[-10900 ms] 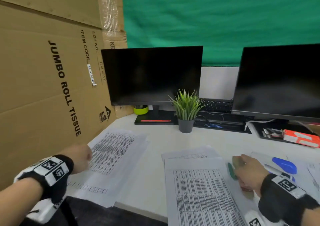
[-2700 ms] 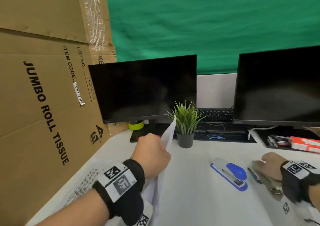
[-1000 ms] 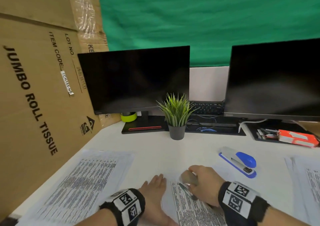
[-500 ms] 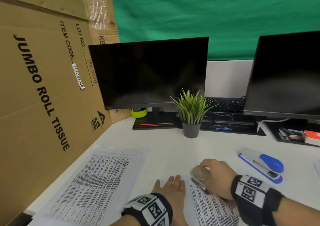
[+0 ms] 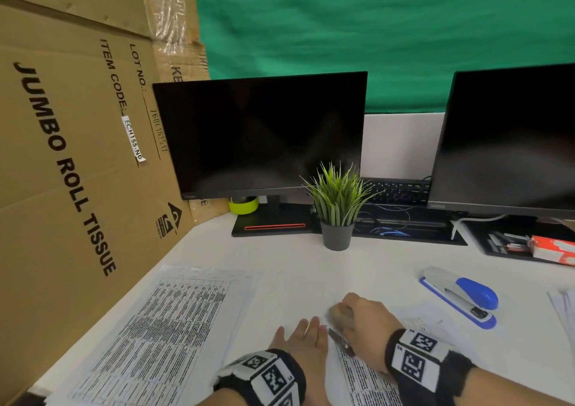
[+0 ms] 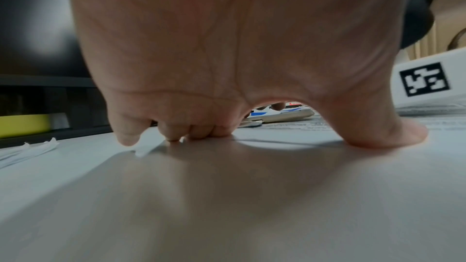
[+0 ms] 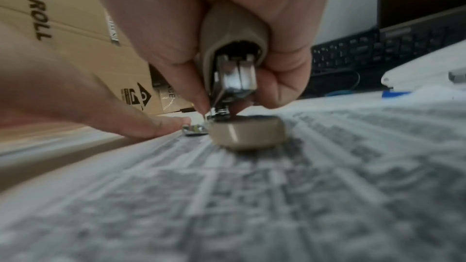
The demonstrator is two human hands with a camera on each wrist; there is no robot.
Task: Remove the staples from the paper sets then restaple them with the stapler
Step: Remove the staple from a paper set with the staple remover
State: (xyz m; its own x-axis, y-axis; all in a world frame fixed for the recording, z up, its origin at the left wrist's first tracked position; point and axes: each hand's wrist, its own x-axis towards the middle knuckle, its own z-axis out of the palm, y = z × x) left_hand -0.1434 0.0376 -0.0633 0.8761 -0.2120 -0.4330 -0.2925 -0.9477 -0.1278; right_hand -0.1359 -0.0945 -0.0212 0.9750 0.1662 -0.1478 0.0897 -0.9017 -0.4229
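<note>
Beige plastic and bright metal make up the staple remover [image 7: 234, 71], which the right hand [image 5: 367, 324] grips with fingers and thumb curled round its upper handle. Its lower pad rests flat on the printed paper set [image 5: 367, 380] at the near edge of the desk [image 5: 311, 268], and its metal tip sits low against the sheet, just beside the fingertips of the other hand. Whether the tip is already under a staple cannot be told; the staple itself is too small to see.

The left hand [image 5: 306, 343] lies palm down with straight fingers held together, pressing the paper's left part against the desk, touching the sheet right next to the tool.

Judging by this, the step in hand is staple removal on this set, with restapling not yet begun. The next move likely calls for squeezing the handles while the flat hand keeps the sheets from lifting or tearing.

Farther out, the blue stapler [image 5: 460, 296] lies untouched to the right, well apart from both hands. Another printed stack [image 5: 161, 328] lies to the left, by the cardboard box [image 5: 62, 156]. 2 dark monitors [image 5: 264, 132] and a potted plant [image 5: 337, 206] stand behind.
</note>
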